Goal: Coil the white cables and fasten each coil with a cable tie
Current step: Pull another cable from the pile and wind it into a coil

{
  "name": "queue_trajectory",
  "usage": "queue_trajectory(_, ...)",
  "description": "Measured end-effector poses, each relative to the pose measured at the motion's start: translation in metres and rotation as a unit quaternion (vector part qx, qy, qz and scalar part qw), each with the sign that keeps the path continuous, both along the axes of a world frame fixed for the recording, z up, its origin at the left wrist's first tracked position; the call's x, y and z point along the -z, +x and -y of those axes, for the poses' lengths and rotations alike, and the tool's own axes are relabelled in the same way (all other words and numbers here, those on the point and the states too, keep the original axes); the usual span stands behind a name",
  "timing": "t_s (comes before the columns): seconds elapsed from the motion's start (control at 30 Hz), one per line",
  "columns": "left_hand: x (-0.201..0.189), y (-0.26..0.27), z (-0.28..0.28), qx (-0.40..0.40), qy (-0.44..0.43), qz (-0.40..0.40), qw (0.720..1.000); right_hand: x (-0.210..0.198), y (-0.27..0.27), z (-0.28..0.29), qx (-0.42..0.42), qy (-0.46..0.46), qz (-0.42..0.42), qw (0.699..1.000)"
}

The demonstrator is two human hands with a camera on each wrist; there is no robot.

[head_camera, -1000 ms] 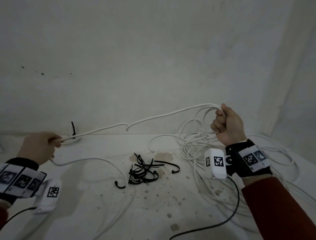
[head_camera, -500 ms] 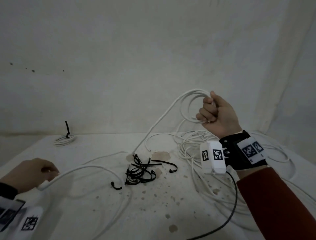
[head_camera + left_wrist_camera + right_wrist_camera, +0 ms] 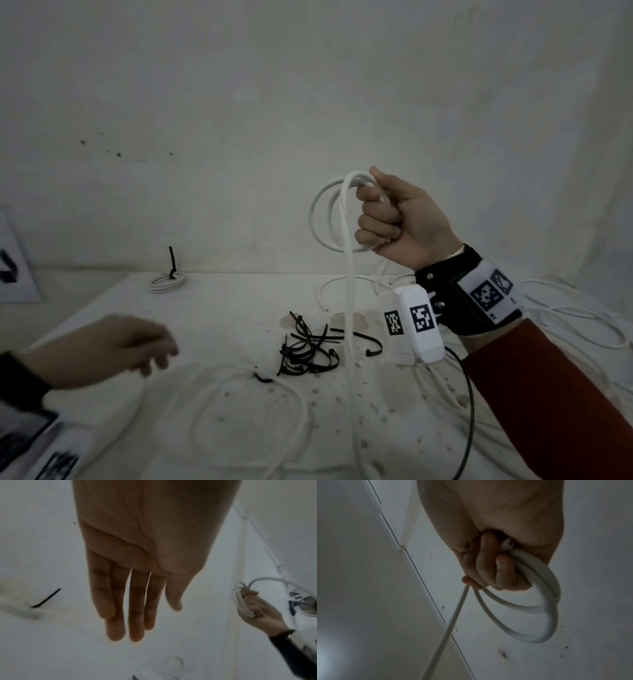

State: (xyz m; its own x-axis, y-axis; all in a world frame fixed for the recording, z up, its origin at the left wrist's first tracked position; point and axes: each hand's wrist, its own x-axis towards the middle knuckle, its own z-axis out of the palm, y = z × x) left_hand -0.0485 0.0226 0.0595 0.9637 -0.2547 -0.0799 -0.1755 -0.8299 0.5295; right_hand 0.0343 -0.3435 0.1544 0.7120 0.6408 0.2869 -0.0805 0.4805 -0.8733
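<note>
cable ties (image 3: 310, 349) amid loose cable (image 3: 568, 318)

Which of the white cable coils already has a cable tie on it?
The small coil at the table's far left; a black tie sticks up from it.

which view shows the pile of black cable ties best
The head view: the black cable ties lie in full sight on the table. The left wrist view catches only one black strip, blurred; the right wrist view shows none.
</note>
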Motion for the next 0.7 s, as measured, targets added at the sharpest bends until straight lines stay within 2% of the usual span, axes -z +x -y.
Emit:
queue_trajectory(0.07, -0.029, 0.004, 0.016, -0.021, -0.098, 0.072, 0.992, -0.002, -0.003, -0.010, -0.002, -0.012, 0.004, 1.000)
queue_trajectory(0.13, -0.057, 0.009, 0.037, 0.022, -0.183, 0.130, 0.974, -0.004, -0.006, -0.019, 0.001, -0.027, 0.008, 1.000)
queue_trajectory(0.2, -0.081, 0.012, 0.065, 0.068, -0.237, 0.121, 0.961, -0.005, -0.009, -0.026, 0.006, -0.044, 0.019, 0.999)
queue_trajectory(0.27, -0.096, 0.006, 0.096, 0.110, -0.273, 0.069, 0.953, -0.006, -0.010, -0.031, 0.013, -0.061, 0.028, 0.998)
queue_trajectory(0.33, -0.100, 0.002, 0.120, 0.149, -0.302, 0.039, 0.941, -0.007, -0.010, -0.033, 0.021, -0.071, 0.036, 0.997)
queue_trajectory(0.4, -0.099, -0.003, 0.135, 0.167, -0.313, 0.049, 0.934, -0.008, -0.010, -0.030, 0.029, -0.072, 0.042, 0.996)
queue_trajectory(0.53, -0.103, -0.004, 0.144, 0.078, -0.376, 0.099, 0.918, -0.009, -0.006, -0.014, 0.040, -0.066, 0.040, 0.996)
queue_trajectory(0.7, -0.107, 0.010, 0.142, -0.003, -0.335, 0.215, 0.917, -0.007, -0.004, -0.001, 0.005, -0.095, 0.051, 0.994)
